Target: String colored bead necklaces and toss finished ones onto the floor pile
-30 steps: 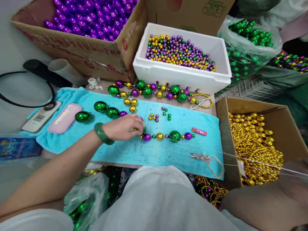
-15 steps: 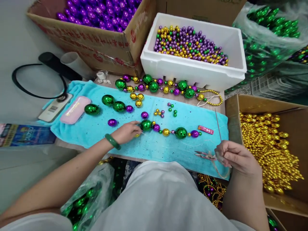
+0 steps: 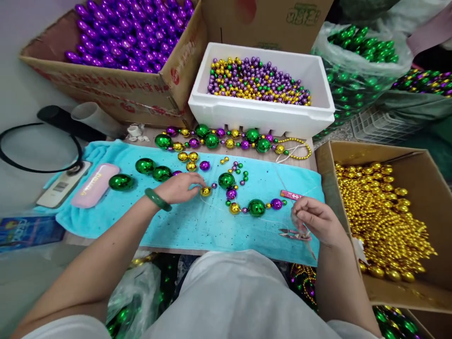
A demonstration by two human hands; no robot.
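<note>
On a turquoise towel (image 3: 197, 226) lies a partly strung bead strand (image 3: 247, 205) of green, purple and gold balls, bent into a curve. My left hand (image 3: 180, 187), with a green bangle on the wrist, pinches a gold bead (image 3: 205, 191) at the strand's left end. My right hand (image 3: 314, 219) is closed on the thin clear thread near the strand's right end, just above small snips (image 3: 294, 232). A red tag (image 3: 291, 194) lies beside that hand. Loose green balls (image 3: 145, 165), gold beads (image 3: 188, 157) and a purple bead (image 3: 204, 165) lie on the towel.
A finished bead strand (image 3: 226, 139) lies behind the towel. A white foam box (image 3: 261, 113) holds mixed beads. Cardboard boxes hold purple beads (image 3: 127, 33) and gold beads (image 3: 384, 216). Bags of green beads (image 3: 356, 61) stand at back right. A pink case (image 3: 93, 184) lies left.
My right hand rose from the towel's front edge to the strand's right end. The strand went from a straight line to a curve. My left hand now pinches a gold bead.
</note>
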